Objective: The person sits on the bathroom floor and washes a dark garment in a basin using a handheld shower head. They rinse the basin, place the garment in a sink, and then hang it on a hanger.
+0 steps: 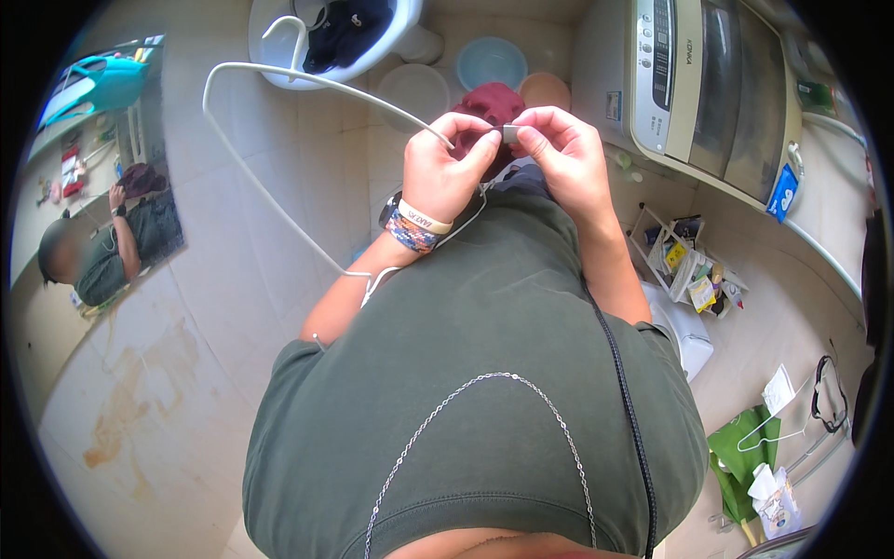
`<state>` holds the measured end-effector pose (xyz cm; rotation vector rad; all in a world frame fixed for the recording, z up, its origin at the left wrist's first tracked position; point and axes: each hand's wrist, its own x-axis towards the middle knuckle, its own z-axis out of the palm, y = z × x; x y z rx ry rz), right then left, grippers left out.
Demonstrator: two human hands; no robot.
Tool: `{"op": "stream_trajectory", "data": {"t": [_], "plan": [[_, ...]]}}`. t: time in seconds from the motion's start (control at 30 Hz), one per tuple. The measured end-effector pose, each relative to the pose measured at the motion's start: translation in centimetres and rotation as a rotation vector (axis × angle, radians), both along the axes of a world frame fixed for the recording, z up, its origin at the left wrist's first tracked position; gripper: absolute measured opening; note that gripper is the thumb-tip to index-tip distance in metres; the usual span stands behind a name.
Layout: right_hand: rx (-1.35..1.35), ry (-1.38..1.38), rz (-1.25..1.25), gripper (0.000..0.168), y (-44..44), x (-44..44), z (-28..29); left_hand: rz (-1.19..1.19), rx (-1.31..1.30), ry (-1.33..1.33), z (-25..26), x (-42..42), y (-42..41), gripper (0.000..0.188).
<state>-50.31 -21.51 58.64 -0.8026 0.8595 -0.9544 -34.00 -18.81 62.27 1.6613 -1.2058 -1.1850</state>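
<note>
My left hand [443,164] and my right hand [569,157] meet in front of my waist, fingertips nearly touching. Between thumb and fingers, my right hand pinches a small grey rectangular piece [510,133], perhaps a tag or clip. The left fingertips pinch a thin dark edge or strap beside it, seemingly part of the maroon garment [492,103] bunched just beyond both hands. A white clothes hanger [258,171] reaches from my left hand to my forearm, its hook pointing away. How the hanger is held is partly hidden by the hand.
Ahead stands a white washbasin [269,49] with dark clothing [353,31] in it. Blue [491,63], white [413,94] and orange [546,91] basins sit on the floor. At right are a Konka washing machine [698,84] and a storage rack [684,262]. A mirror [150,161] hangs left.
</note>
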Motion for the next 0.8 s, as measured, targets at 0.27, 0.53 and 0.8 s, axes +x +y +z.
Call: {"op": "stream_trajectory", "data": {"t": [0.27,0.53,0.8], "plan": [[-0.230,0.366,-0.065,0.006,1.2,-0.5,1.7,-0.064,-0.013,0.045,1.1,-0.9,1.0,0.013],[0.005,-0.190,-0.024,0.010,1.8,1.2,0.1,-0.039,-0.319,0.010,0.8,0.3,1.6,0.012],[-0.051,-0.060,-0.225,0.006,3.9,4.1,1.1,-0.057,-0.248,0.054,0.5,2.4,2.2,0.013]]}}
